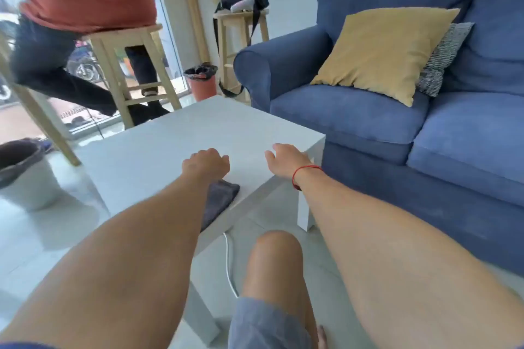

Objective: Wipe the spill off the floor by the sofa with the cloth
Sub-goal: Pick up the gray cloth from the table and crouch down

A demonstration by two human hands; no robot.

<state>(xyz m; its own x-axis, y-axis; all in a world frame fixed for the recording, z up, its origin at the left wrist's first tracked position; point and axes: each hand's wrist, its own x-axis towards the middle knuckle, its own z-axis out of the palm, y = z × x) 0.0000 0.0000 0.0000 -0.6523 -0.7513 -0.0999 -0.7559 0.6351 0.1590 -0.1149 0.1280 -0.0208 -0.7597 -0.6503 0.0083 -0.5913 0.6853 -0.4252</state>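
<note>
pale floor tiles (37,238) run under a white tabletop (175,139), with a blue sofa (397,110) just beside it on our right. we reach both bare arms over the tabletop. our left hand (206,163) hangs curled into a loose fist, holding nothing. our right hand (283,160), a red string at its wrist, shows a relaxed, part-open grip near the corner. the dark cloth (219,201) lies at the near edge, partly under our left forearm.

We see white coffee table (158,150) beside sofa (397,127) | grey cloth (219,201) on table's near edge, overhanging | pale floor (37,232) beneath
</note>
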